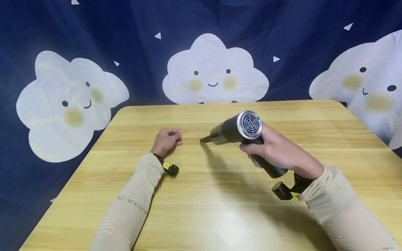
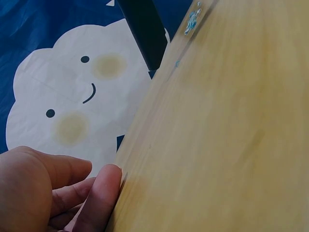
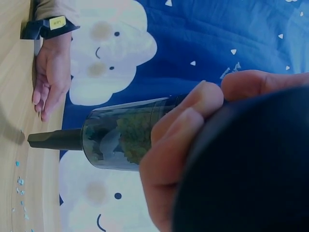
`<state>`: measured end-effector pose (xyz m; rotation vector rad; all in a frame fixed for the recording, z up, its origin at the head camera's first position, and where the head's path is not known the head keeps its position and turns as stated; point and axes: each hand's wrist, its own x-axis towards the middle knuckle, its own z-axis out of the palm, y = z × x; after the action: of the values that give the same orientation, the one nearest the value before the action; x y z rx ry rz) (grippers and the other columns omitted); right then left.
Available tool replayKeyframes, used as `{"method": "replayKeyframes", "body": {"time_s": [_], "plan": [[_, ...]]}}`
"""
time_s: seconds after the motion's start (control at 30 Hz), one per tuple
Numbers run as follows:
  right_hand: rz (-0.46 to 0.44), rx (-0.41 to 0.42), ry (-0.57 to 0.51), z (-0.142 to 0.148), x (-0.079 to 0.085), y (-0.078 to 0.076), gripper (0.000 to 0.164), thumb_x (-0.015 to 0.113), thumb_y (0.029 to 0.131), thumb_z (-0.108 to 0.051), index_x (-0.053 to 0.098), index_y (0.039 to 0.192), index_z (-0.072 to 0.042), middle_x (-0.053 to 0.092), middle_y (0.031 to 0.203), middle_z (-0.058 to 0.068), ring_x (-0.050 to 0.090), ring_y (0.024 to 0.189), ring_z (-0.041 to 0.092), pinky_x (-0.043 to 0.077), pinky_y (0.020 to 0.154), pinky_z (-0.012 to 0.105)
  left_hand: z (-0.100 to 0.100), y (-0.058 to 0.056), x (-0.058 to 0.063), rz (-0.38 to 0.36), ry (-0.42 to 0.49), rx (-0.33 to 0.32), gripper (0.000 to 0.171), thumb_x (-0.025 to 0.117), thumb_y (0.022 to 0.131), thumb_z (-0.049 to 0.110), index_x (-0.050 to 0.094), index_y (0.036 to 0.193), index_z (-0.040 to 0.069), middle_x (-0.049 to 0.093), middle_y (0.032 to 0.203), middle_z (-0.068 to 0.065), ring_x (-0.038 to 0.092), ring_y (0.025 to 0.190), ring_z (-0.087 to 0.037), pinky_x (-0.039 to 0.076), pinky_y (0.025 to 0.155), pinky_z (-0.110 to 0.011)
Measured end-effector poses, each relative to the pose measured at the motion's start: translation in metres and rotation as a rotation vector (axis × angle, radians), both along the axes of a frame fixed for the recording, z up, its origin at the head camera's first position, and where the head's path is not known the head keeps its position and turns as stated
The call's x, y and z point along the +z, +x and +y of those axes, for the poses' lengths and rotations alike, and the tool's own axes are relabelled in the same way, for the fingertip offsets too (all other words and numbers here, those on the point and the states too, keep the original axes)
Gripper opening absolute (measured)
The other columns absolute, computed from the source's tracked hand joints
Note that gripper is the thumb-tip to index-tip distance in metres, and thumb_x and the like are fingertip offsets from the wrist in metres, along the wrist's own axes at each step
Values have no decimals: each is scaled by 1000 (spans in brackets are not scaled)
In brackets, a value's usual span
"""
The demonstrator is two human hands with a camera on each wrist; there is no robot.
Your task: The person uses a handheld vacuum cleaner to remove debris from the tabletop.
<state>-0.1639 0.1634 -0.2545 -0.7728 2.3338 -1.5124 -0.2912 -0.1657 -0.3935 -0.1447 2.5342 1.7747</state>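
My right hand [image 1: 281, 150] grips the dark handle of a handheld vacuum cleaner [image 1: 230, 128], its silver vent facing back toward me. The narrow nozzle [image 3: 55, 139] points left and down, its tip close over the table. Through the clear dust cup [image 3: 108, 140], greenish and bluish matter shows in the right wrist view. Small light-blue scraps [image 3: 21, 181] lie scattered near the nozzle, and a cluster of blue scraps [image 2: 191, 23] appears in the left wrist view. My left hand [image 1: 166, 141] rests on the table left of the nozzle, fingers loosely curled, holding nothing.
The light wooden table [image 1: 201, 209] has rounded far corners. Behind it hangs a dark blue curtain [image 1: 141, 21] printed with white smiling clouds. Each wrist wears a black strap with a small camera [image 1: 172, 170].
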Motion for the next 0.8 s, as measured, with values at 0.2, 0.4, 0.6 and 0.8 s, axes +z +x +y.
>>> {"method": "replayKeyframes", "body": {"time_s": [0.2, 0.4, 0.6, 0.8], "plan": [[-2, 10, 16, 0, 0, 1, 41, 59, 91, -5, 41, 128, -11, 52, 71, 18, 52, 52, 25, 53, 46, 36, 0, 0, 0, -3, 9, 6, 25, 59, 94, 12, 63, 113, -4, 56, 133, -10, 65, 94, -20, 61, 72, -18], [3, 11, 28, 0, 0, 2, 39, 60, 91, -6, 42, 125, -10, 52, 70, 18, 53, 52, 25, 53, 45, 36, 0, 1, 0, -4, 8, 4, 26, 59, 94, 12, 63, 114, -5, 56, 134, -10, 65, 95, -20, 61, 73, -19], [-1, 19, 27, 0, 0, 3, 36, 59, 91, -6, 43, 124, -9, 51, 70, 17, 52, 52, 25, 52, 45, 35, 0, 1, 1, -4, 12, 5, 26, 59, 94, 12, 63, 114, -5, 55, 134, -10, 65, 95, -20, 61, 72, -18], [4, 16, 36, 0, 1, 4, 35, 60, 91, -6, 43, 122, -9, 51, 69, 17, 52, 52, 25, 53, 45, 36, 0, 2, 2, -8, 19, 1, 27, 58, 94, 11, 62, 115, -5, 54, 135, -10, 64, 96, -21, 61, 72, -18]]}}
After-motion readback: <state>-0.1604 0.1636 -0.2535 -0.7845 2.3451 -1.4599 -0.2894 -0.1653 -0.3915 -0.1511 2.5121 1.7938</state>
